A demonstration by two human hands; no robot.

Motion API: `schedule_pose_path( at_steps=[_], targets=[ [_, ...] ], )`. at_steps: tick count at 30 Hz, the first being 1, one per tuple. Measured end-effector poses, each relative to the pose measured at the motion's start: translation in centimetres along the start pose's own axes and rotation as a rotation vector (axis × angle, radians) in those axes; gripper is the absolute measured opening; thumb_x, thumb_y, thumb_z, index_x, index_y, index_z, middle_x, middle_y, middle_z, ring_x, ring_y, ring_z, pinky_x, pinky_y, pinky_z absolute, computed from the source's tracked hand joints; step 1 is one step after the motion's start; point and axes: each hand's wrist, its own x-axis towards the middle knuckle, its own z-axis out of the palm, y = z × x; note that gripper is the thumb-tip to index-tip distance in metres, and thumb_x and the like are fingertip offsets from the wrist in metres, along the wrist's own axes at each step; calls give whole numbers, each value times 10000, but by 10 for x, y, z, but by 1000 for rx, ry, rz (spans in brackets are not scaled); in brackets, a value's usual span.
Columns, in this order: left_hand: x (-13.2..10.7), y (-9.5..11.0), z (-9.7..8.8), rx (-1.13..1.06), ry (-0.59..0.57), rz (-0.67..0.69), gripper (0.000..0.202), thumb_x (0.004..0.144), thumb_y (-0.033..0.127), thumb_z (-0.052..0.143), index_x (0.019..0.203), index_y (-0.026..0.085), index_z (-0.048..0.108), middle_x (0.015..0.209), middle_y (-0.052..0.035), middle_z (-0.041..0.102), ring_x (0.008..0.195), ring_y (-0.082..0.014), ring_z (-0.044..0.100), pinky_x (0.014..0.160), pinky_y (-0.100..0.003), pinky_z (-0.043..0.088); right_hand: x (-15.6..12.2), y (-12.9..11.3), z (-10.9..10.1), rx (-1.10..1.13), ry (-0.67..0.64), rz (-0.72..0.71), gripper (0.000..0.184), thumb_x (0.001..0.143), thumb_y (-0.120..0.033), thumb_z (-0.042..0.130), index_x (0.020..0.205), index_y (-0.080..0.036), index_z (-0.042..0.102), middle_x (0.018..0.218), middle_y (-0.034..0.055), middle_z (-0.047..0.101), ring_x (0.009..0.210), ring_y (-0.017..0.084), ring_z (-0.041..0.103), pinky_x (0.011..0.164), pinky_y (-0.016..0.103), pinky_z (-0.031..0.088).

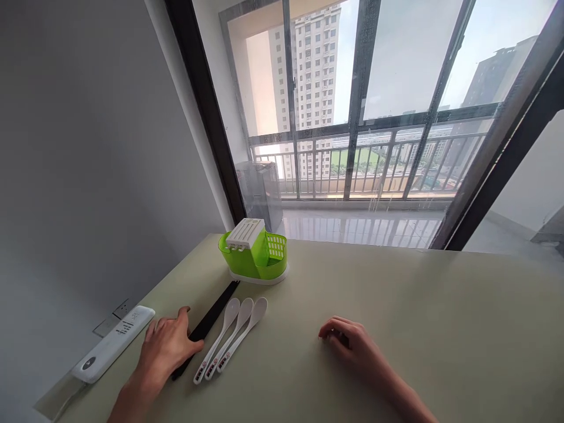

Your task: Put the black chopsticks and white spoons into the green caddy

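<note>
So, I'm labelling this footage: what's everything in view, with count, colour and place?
Table: one, pale green, foreground
Chopsticks: bundle, count unclear, black, table's left part
Spoons: three, white, right of the chopsticks
Basket holder: one, green and white, behind the spoons
Power strip: one, white, table's left edge
Cord: one, pale, strip's near end
Wall: one, grey, left
Wall plates: two, grey, by the strip
Boxy object: one, grey, beyond the holder
Tiled floor: one, pale, beyond the table
Window frames: several, dark, beyond the table
Railing: one, grey, by the windows
Buildings: at least two, pale and grey, outside
Left grip: one, bare, spread open, thumb over the chopsticks
Right grip: one, bare, loosely curled mid-table, apparently empty
</note>
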Motion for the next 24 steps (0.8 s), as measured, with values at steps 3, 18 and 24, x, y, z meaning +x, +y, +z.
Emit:
schedule_pose_path(
  at_steps=[3, 18, 24],
  targets=[
    [-1, 1, -3, 43, -41, 10, 718, 738, 289, 617, 1409, 44, 546, 955, -158, 786, 1120, -391, 693, 947, -447, 473, 0, 0, 0, 11, -1, 1, 266, 885, -177, 463, 866, -234, 723, 829, -4, 714, 669, 144, 572, 633, 250, 389],
    [-5, 14, -14, 125, -64, 48, 534, 722, 198, 605, 1237, 63, 643, 943, -171, 770, 1070, -381, 692, 902, -408, 479, -1, 10, 2, -3, -11, -26, 273, 899, -215, 457, 895, -226, 730, 839, 8, 711, 665, 150, 567, 627, 269, 399],
    [-1, 15, -15, 162, -48, 57, 463, 667, 221, 615, 1116, 140, 697, 905, -143, 771, 1027, -375, 706, 898, -410, 486, 0, 11, 3, 3, 1, -13, 267, 898, -195, 457, 884, -222, 722, 829, 3, 704, 659, 146, 561, 622, 266, 392]
  ],
)
